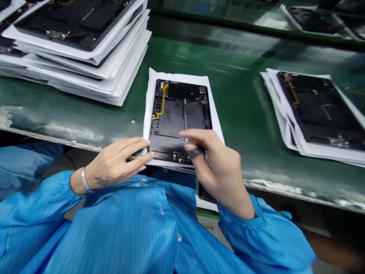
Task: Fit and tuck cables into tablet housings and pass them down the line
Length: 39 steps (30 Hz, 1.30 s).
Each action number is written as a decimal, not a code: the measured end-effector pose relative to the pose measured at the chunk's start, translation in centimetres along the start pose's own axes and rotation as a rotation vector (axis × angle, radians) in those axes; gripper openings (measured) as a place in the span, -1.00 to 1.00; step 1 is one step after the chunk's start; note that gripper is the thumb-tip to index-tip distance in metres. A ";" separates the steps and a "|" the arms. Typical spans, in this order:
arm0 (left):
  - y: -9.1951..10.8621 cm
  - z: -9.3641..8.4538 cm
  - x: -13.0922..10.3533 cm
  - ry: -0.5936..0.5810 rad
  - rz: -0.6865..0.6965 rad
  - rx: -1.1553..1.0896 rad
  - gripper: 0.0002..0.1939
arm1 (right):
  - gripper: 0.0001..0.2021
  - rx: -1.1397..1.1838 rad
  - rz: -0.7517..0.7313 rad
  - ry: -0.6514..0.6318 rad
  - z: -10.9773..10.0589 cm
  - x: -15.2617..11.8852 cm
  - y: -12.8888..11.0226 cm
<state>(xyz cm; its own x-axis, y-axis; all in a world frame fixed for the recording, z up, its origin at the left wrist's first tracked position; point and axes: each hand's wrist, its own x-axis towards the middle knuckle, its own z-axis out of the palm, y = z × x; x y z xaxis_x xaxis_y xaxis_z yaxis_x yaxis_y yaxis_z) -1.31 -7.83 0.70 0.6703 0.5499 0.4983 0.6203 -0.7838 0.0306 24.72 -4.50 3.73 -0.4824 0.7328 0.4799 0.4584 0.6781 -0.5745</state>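
Observation:
An opened tablet housing [173,125] with black inner parts lies on a white sheet [219,131] at the front edge of the green bench. An orange flex cable [163,101] runs down its left side, and a small circuit board [180,156] sits at its near end. My left hand [116,160] rests with fingers stretched out on the housing's near left corner. Over the near right part, my right hand [215,165] is closed round a small dark object [196,153], too blurred to name.
On the left rises a tall stack of tablet housings [71,23] layered with white sheets. A lower stack [327,114] stands on the right. Another housing [207,194] shows below the bench edge [285,190]. More housings [310,19] lie at the back right.

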 end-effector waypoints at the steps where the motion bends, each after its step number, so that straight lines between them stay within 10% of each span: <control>1: 0.0 0.0 -0.3 0.006 0.005 -0.001 -0.71 | -0.66 -0.020 0.000 -0.060 0.2 0.3 0.3; 35: 0.2 1.5 -1.5 0.207 0.062 -0.127 -0.85 | -0.72 -0.620 -0.417 -0.270 2.7 0.6 -1.2; 39: 0.2 0.6 -1.3 0.204 -0.196 -0.305 -0.76 | -0.76 -0.513 -0.406 -0.304 2.7 0.7 -0.5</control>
<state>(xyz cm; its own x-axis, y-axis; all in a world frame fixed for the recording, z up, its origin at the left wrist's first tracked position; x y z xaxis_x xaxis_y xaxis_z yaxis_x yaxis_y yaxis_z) -1.81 -8.54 -0.42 0.4377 0.6528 0.6183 0.5581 -0.7364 0.3824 22.06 -4.48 2.57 -0.8414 0.4194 0.3408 0.4555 0.8898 0.0295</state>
